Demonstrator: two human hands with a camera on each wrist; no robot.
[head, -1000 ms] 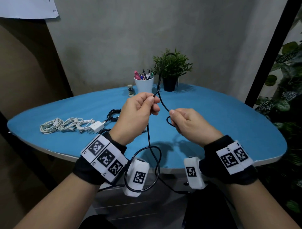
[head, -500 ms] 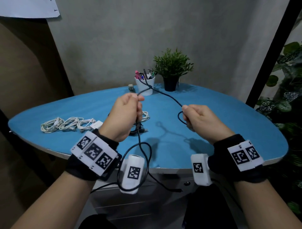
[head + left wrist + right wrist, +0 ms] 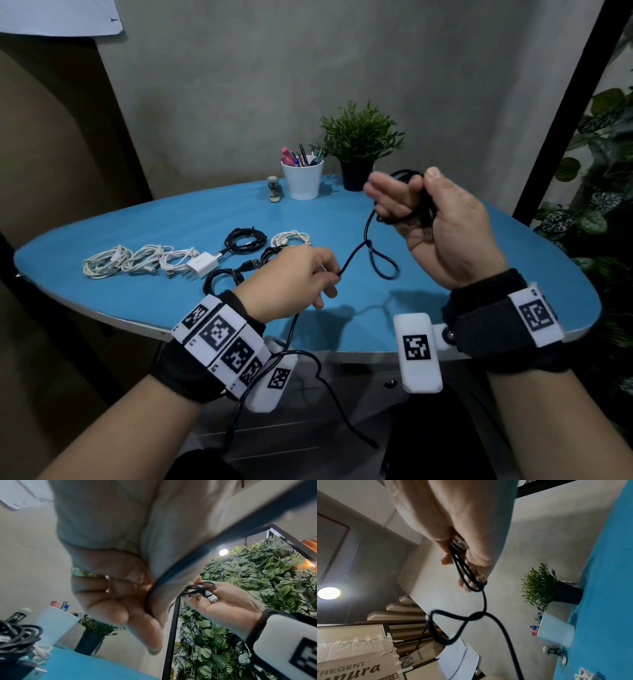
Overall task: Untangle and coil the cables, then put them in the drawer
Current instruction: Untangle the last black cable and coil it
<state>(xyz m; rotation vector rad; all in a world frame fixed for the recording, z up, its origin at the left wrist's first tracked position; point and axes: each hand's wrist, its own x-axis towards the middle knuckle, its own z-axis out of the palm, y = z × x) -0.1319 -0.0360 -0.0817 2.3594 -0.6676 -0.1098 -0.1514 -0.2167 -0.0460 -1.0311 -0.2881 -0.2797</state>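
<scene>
Hands mid-coil on 1 black cable [image 3: 354, 256] over the blue table [image 3: 496, 246]

Right hand [image 3: 442, 226] is raised at the far right with a few loops wrapped round its fingers and pinned by the thumb; the left wrist view shows a silver USB plug [image 3: 211, 597] lying on that palm. Left hand [image 3: 294, 277] sits lower and nearer, pinching the same cable. Between them it makes 1 small loop, blurry. The slack drops past the near table edge, its end hard to make out. Other coiled cables, white [image 3: 106, 262] and black [image 3: 245, 237], lie on the left of the table. Can't pick out the drawer clearly under the table.
</scene>
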